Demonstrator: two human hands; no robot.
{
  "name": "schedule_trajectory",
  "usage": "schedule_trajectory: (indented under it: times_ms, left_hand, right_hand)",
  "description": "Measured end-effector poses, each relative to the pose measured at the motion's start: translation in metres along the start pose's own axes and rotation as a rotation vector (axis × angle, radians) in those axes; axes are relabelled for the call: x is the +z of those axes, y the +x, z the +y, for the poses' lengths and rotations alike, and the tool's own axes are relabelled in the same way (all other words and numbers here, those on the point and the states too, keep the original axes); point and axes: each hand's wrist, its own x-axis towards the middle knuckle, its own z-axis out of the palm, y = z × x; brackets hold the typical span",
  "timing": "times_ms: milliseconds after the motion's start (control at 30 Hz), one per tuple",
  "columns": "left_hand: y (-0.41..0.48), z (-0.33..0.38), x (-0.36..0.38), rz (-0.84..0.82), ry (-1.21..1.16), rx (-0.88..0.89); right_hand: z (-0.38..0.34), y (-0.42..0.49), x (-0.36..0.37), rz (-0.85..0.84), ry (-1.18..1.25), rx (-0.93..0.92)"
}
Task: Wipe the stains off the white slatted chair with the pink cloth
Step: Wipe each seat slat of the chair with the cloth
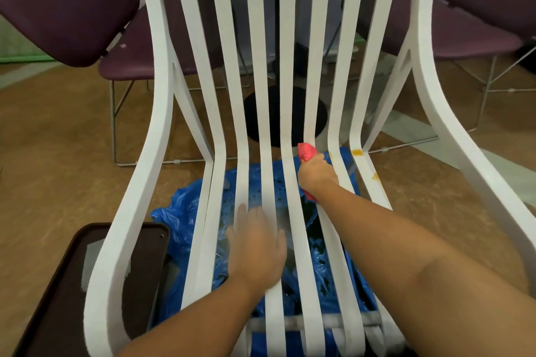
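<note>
Pink cloth [306,151] mostly hidden in R hand [317,174]; L hand [258,243] blurred.

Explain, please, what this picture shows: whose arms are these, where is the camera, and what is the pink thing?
No machine: a person works bare-handed, filmed by one camera worn on the head, looking down. The right hand grips the pink cloth against a slat of the white slatted chair. The left hand rests flat on the seat slats. Orange stains show on slats further right. A blue plastic bag lies under the seat; a dark tray sits lower left.
</note>
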Motion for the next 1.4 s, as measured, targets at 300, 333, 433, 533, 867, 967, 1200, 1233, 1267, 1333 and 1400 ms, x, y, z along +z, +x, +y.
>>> schedule_trajectory:
  times_ms: [300,333,433,533,867,967,1200,1233,1267,1333,1400]
  left_hand:
    - [-0.001,-0.002,0.002,0.023,0.025,-0.011]
    - [0.000,-0.002,0.001,0.024,0.027,-0.012]
    - [-0.002,-0.001,0.000,0.017,0.036,-0.015]
    - [-0.003,-0.001,0.000,0.019,0.034,-0.021]
    - [-0.003,-0.001,0.000,0.027,0.032,-0.008]
    - [-0.003,-0.001,0.001,0.020,0.045,-0.011]
    - [-0.004,-0.001,0.004,0.030,0.089,0.003]
    - [-0.004,0.000,0.004,0.029,0.093,0.005]
    - [-0.004,0.000,0.004,0.029,0.098,0.006]
    - [-0.003,0.000,0.004,0.023,0.102,0.002]
    - [-0.003,0.000,0.005,0.014,0.106,0.003]
  right_hand:
    - [0.057,-0.093,0.011,0.048,-0.017,-0.025]
    - [0.063,-0.103,0.013,0.051,-0.028,-0.026]
    - [0.080,-0.137,0.017,0.077,-0.065,-0.026]
    - [0.094,-0.165,0.021,0.081,-0.113,-0.012]
    - [0.124,-0.222,0.029,0.157,-0.175,-0.002]
    - [0.122,-0.217,0.029,0.144,-0.176,-0.003]
    - [0.111,-0.185,0.026,0.126,-0.092,-0.024]
    - [0.107,-0.179,0.026,0.123,-0.082,-0.022]
    - [0.105,-0.174,0.025,0.123,-0.073,-0.021]
    - [0.098,-0.161,0.025,0.128,-0.061,-0.026]
    - [0.091,-0.148,0.025,0.134,-0.058,-0.025]
